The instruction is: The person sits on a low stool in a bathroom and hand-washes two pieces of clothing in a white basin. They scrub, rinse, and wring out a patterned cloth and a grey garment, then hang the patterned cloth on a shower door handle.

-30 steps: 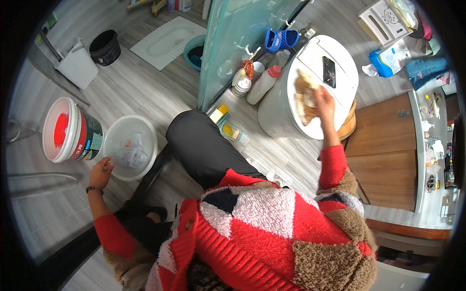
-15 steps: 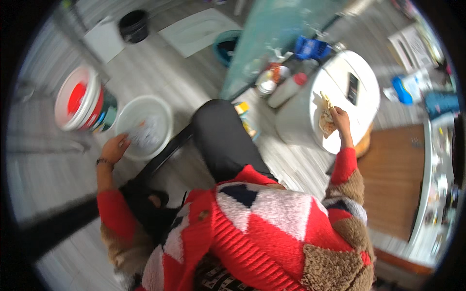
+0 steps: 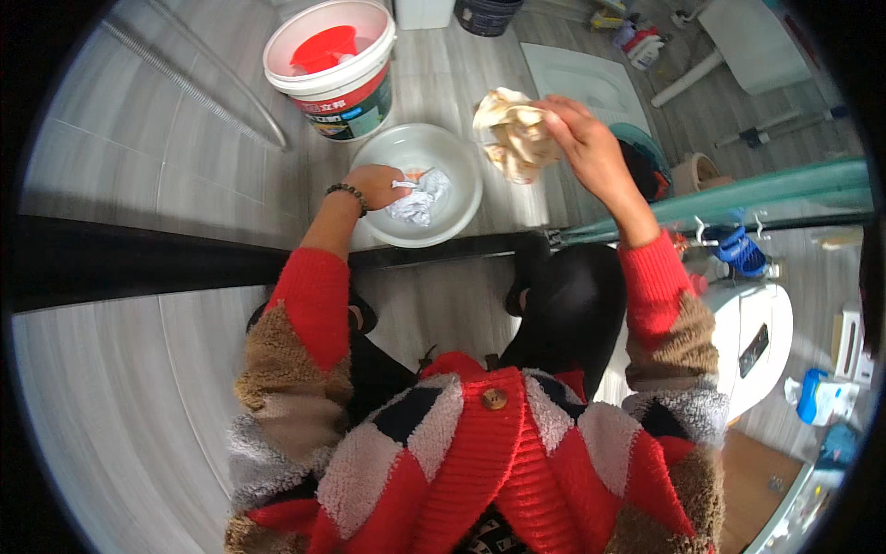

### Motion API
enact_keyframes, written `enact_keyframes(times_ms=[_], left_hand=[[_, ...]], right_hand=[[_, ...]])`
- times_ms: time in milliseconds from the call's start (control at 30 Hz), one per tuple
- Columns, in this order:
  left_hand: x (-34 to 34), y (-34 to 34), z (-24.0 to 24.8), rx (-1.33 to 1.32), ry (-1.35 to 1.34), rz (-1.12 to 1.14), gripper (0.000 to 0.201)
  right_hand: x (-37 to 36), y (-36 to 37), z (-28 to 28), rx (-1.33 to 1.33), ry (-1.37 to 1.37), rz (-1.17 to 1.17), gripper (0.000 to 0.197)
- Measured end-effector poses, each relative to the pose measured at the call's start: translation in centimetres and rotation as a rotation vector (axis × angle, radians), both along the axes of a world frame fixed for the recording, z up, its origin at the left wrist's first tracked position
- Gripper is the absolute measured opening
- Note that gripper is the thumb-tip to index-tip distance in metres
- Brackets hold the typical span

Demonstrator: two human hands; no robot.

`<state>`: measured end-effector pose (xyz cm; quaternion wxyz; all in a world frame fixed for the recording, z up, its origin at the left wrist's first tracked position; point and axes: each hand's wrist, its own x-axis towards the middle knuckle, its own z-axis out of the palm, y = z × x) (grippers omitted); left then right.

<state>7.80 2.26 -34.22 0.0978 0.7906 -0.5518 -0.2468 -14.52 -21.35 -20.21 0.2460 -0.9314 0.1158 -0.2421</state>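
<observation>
My left hand (image 3: 377,186) reaches over the near-left side of a pale plastic basin (image 3: 469,205). Its fingers are closed on a crumpled white cloth (image 3: 426,196) with bluish-grey markings, lying inside. A small orange patch shows beside that cloth. To the right of the basin, my right hand (image 3: 589,143) is raised in the air. Pinched in its fingers hangs a small crumpled cream cloth (image 3: 513,137) with brown patches, apart from the basin. A beaded bracelet circles my left wrist.
A white bucket (image 3: 374,78) with a red vessel (image 3: 325,51) inside stands behind the basin. A black threshold rail (image 3: 452,247) crosses in front, joining a glass panel (image 3: 720,205) at right. Further right, a round white top (image 3: 768,319) bears a phone (image 3: 755,349).
My view has swung to the right. My right hand has carried the cream cloth from the round white top toward the basin. My left hand has moved from the basin's edge onto the white cloth.
</observation>
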Motion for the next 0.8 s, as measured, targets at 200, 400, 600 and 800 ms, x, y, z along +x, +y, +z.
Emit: enact_keyframes(times_ms=[200, 400, 600, 800], left_hand=[[2.9, -1.1, -7.6, 0.077, 0.026, 0.232, 0.042], [2.4, -1.4, -15.9, 0.178, -0.012, 0.470, 0.042], [2.6, -6.5, -19.5, 0.167, -0.193, 0.381, 0.053], [2.3, -7.8, -22.3, 0.469, -0.111, 0.131, 0.049]], right_hand=[[12.8, -1.6, -5.7, 0.321, 0.274, -0.101, 0.036], [20.3, -2.5, -15.4, 0.778, 0.164, -0.072, 0.034], [21.8, -2.3, -30.1, 0.268, 0.489, -0.236, 0.026], [18.8, 1.7, -40.5, -0.085, 0.644, 0.000, 0.045]])
